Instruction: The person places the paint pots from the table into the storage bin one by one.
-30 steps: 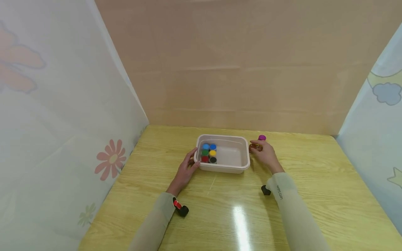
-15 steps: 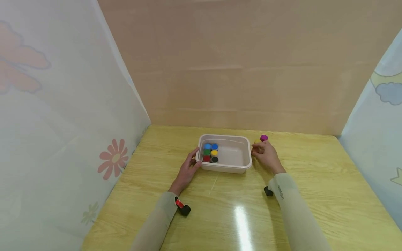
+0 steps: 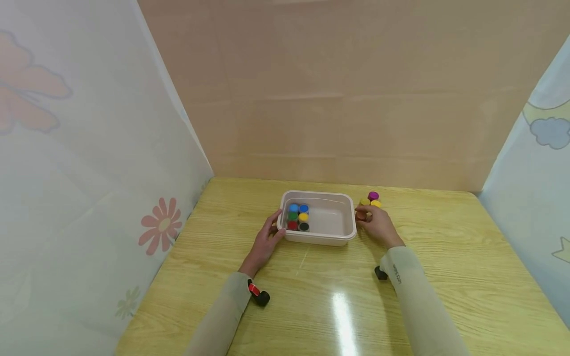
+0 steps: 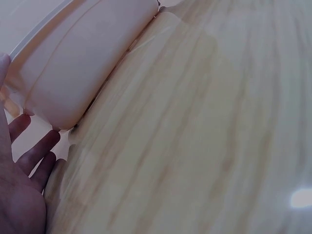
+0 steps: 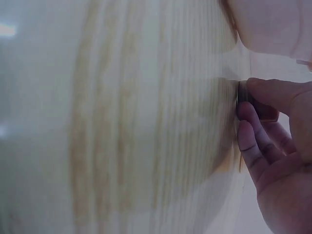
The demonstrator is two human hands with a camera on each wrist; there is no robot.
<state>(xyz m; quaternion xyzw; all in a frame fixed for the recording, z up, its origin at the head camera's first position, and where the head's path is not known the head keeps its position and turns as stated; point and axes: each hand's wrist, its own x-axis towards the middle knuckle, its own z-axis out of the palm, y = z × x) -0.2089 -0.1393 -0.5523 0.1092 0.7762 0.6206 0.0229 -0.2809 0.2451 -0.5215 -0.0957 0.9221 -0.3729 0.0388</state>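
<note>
A cream plastic tub (image 3: 331, 241) sits on the table with several small paint jars grouped at its left end, among them jars with a green lid (image 3: 292, 216), a yellow lid (image 3: 303, 217) and a black lid (image 3: 304, 227). My left hand (image 3: 265, 241) rests against the tub's left front corner, thumb at the rim and extended fingers (image 4: 43, 146) touching the outer wall. Just right of the tub, my right hand (image 3: 378, 225) pinches a brown-orange paint jar (image 5: 267, 111) between thumb and fingers, low at the tabletop. Fingers partly hide this jar.
Behind my right hand stand jars with a purple lid (image 3: 373, 196), a bright yellow lid (image 3: 376, 203) and a darker yellow lid (image 3: 364, 201). A brown paper backdrop (image 3: 338, 123) rises at the table's far edge, with printed sheets on both sides.
My right hand has lowered slightly with the brown-orange jar beside the tub, and both yellow-lidded jars behind it now show. My left hand stays at the tub.
</note>
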